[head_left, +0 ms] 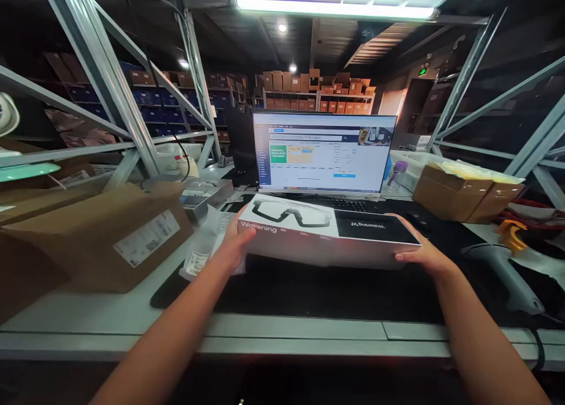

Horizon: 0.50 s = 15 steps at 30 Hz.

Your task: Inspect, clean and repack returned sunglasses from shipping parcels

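A long black-and-white box [295,240] with goggles pictured on its top and "Wakening" printed on it is held above the black desk mat [309,293]. My left hand [233,243] grips its left end, thumb on the front face. At the opposite end, my right hand [421,252] clasps the box, its thumb along the lower front edge. Most fingers of both hands are hidden behind the box. Beside my left hand lies a clear plastic bag [198,258] with a white label.
A large cardboard box [101,234] with a shipping label stands at left. Behind the held box are a monitor [324,158] and a keyboard [348,205]. A grey barcode scanner [503,275] lies at right, with another cardboard box [463,193] farther back. Metal frame posts rise on both sides.
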Tool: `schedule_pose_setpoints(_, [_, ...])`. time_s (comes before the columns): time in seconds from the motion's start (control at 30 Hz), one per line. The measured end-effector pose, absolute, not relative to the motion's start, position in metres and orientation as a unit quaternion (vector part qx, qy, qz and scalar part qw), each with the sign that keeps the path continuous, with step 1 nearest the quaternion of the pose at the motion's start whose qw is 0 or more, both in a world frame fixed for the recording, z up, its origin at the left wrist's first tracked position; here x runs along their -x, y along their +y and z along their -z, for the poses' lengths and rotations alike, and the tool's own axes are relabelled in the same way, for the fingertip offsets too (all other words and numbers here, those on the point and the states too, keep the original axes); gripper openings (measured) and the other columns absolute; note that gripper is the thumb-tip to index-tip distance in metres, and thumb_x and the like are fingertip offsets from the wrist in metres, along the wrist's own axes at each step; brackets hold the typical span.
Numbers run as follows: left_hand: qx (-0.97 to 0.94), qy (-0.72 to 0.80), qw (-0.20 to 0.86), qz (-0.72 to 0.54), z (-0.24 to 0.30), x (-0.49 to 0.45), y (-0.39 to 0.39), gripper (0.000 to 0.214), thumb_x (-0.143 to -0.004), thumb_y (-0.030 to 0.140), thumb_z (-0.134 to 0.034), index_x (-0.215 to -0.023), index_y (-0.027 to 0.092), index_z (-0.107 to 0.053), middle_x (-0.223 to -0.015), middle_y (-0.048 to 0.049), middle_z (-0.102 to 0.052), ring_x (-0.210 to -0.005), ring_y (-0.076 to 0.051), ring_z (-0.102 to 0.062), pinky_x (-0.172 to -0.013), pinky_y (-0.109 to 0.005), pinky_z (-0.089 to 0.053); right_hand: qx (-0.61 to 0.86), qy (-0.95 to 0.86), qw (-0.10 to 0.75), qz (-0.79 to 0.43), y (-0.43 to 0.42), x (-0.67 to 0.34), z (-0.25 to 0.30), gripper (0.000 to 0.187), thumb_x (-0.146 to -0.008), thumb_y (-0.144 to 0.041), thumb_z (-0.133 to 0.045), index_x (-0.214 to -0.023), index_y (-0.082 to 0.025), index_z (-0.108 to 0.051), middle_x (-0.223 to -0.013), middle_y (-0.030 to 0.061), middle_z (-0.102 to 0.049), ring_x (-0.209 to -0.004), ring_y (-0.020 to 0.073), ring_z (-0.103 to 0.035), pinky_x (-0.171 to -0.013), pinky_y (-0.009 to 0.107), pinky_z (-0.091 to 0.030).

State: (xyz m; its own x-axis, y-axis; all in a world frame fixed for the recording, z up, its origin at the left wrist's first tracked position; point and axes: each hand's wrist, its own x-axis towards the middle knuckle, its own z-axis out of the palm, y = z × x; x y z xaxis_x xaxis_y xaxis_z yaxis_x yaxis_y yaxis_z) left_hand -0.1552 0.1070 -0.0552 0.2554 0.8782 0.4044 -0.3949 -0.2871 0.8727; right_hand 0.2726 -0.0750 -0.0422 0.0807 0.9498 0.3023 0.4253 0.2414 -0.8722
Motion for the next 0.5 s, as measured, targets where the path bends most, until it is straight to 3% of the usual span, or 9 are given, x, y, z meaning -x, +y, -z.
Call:
schedule_pose_setpoints(0.1, [-0.615, 0.203, 0.542, -0.535, 0.066, 0.139, 0.088, 0.101, -0.058, 0.059, -0.091, -0.142, 0.02, -0.051, -0.125, -0.0138, -0.068, -0.13, -0.038, -0.055, -0.115, -0.052, -0.041, 0.53, -0.616, 0.497, -0.305, -0.07, -0.245, 0.047, 0.136, -0.058, -0.076, -0.082, -0.163, -0.029, -0.01, -0.165, 0.0114, -0.029, -0.147, 0.0365, -0.035, -0.121, 0.047, -0.029])
schedule_pose_setpoints(0.2, [-0.736, 0.182, 0.475, -0.447, 0.079, 0.123, 0.066, 0.118, -0.068, 0.057, -0.085, -0.16, 0.022, -0.02, -0.16, -0.0166, -0.034, -0.15, -0.039, -0.029, -0.124, -0.056, -0.021, 0.483, -0.655, 0.478, -0.331, -0.063, -0.214, 0.058, 0.154, -0.053, -0.093, -0.069, -0.161, -0.025, 0.018, -0.169, 0.0146, -0.012, -0.152, 0.0358, -0.022, -0.124, 0.05, -0.014])
schedule_pose_setpoints(0.27, [-0.8, 0.164, 0.416, -0.4, 0.084, 0.115, 0.057, 0.124, -0.073, 0.052, -0.082, -0.162, 0.023, -0.001, -0.167, -0.0176, -0.012, -0.154, -0.038, -0.016, -0.125, -0.058, -0.016, 0.458, -0.682, 0.458, -0.339, -0.058, -0.201, 0.067, 0.159, -0.052, -0.095, -0.067, -0.158, -0.022, 0.026, -0.169, 0.0172, -0.004, -0.154, 0.0358, -0.015, -0.124, 0.052, -0.01])
schedule_pose_setpoints(0.33, [-0.836, 0.167, 0.352, -0.387, 0.083, 0.11, 0.052, 0.125, -0.074, 0.048, -0.082, -0.161, 0.024, 0.005, -0.167, -0.0187, -0.006, -0.154, -0.039, -0.013, -0.124, -0.059, -0.016, 0.472, -0.687, 0.434, -0.342, -0.052, -0.197, 0.077, 0.156, -0.057, -0.09, -0.071, -0.157, -0.022, 0.027, -0.169, 0.0182, -0.002, -0.155, 0.0344, -0.013, -0.124, 0.053, -0.011])
schedule_pose_setpoints(0.4, [-0.847, 0.194, 0.289, -0.403, 0.078, 0.109, 0.05, 0.122, -0.073, 0.045, -0.084, -0.161, 0.025, -0.002, -0.165, -0.0196, -0.013, -0.153, -0.04, -0.018, -0.123, -0.06, -0.022, 0.531, -0.675, 0.409, -0.308, -0.045, -0.2, 0.083, 0.154, -0.059, -0.08, -0.078, -0.159, -0.02, 0.022, -0.168, 0.02, -0.002, -0.155, 0.0339, -0.013, -0.124, 0.053, -0.012])
schedule_pose_setpoints(0.5, [-0.844, 0.211, 0.174, -0.462, 0.069, 0.109, 0.044, 0.118, -0.07, 0.044, -0.087, -0.159, 0.025, -0.012, -0.157, -0.0208, -0.027, -0.146, -0.041, -0.032, -0.118, -0.061, -0.034, 0.622, -0.655, 0.396, -0.167, -0.041, -0.218, 0.078, 0.144, -0.059, -0.071, -0.081, -0.162, -0.013, 0.0, -0.166, 0.0239, -0.011, -0.154, 0.0357, -0.016, -0.124, 0.052, -0.015])
